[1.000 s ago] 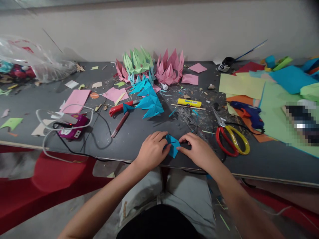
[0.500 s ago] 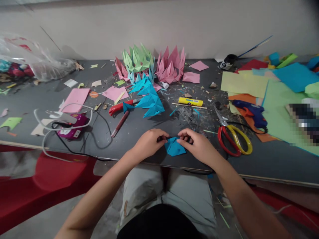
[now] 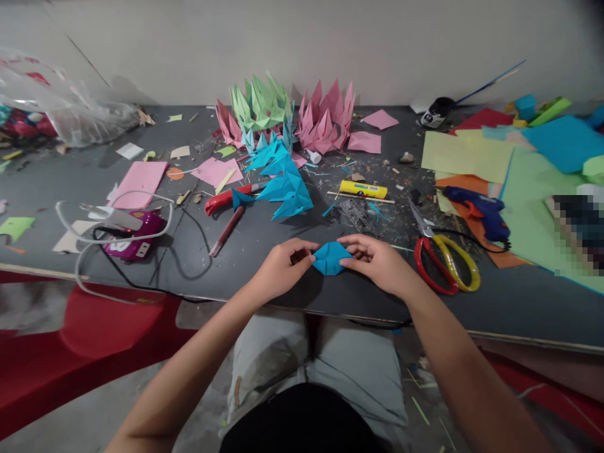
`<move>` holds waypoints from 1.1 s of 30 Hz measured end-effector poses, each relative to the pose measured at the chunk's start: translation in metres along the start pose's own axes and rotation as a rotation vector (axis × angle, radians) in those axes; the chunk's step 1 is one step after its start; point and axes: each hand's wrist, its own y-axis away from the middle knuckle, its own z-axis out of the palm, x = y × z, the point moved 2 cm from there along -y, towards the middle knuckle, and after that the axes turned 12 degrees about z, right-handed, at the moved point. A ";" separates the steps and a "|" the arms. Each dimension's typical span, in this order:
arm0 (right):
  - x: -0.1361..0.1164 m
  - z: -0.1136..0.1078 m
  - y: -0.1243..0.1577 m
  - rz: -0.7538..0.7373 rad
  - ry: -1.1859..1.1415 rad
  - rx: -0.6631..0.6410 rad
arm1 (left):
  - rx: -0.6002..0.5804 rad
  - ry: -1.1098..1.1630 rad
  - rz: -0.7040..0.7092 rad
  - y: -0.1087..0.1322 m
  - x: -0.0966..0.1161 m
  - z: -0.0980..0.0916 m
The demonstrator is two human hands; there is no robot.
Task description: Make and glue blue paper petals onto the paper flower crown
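A small folded blue paper piece (image 3: 330, 258) sits between my hands just above the near edge of the dark grey table (image 3: 283, 229). My left hand (image 3: 282, 267) pinches its left corner with curled fingers. Its right corner is pinched by my right hand (image 3: 377, 263). Beyond it lies a cluster of folded blue paper points (image 3: 283, 182). Farther back stand a green paper crown (image 3: 257, 104) and a pink paper crown (image 3: 325, 119).
Red-and-yellow scissors (image 3: 443, 255) lie right of my hands, a blue glue gun (image 3: 479, 211) and coloured paper sheets (image 3: 519, 182) beyond them. A yellow glue stick (image 3: 363, 189), red cutter (image 3: 226, 200), purple device with cables (image 3: 132, 239) and plastic bag (image 3: 70, 107) are also here.
The blue piece has been turned and lifted from a downward-pointing shape to a wider flat shape held by its two side corners. Both hands shifted slightly away from me.
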 end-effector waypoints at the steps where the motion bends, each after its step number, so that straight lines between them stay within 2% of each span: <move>1: 0.001 -0.001 -0.002 0.004 -0.028 -0.013 | -0.012 -0.003 -0.008 0.000 0.000 0.000; 4: 0.001 -0.004 -0.005 0.000 0.028 -0.038 | -0.065 -0.052 -0.001 0.000 0.002 -0.001; 7: -0.005 -0.004 -0.005 -0.025 0.221 -0.027 | -0.114 -0.175 0.050 -0.001 0.002 0.000; 10: -0.012 -0.003 -0.004 -0.120 0.412 0.008 | -0.143 -0.307 0.133 -0.002 -0.001 0.004; 14: -0.019 -0.001 -0.004 -0.296 0.564 0.023 | -0.124 -0.355 0.206 0.001 -0.007 0.006; 18: -0.022 0.001 -0.001 -0.400 0.676 -0.047 | -0.137 -0.365 0.255 0.004 -0.010 0.007; 20: -0.025 0.004 0.000 -0.430 0.768 -0.055 | -0.118 -0.367 0.248 0.005 -0.010 0.007; 23: -0.027 0.010 0.001 -0.477 0.900 0.013 | -0.072 -0.342 0.197 0.005 -0.009 0.008; 27: -0.025 0.018 -0.002 -0.539 0.871 0.099 | -0.038 -0.339 0.125 0.005 -0.007 0.010; 33: -0.016 0.020 -0.007 -0.564 0.746 0.092 | -0.009 -0.362 0.078 0.009 -0.006 0.011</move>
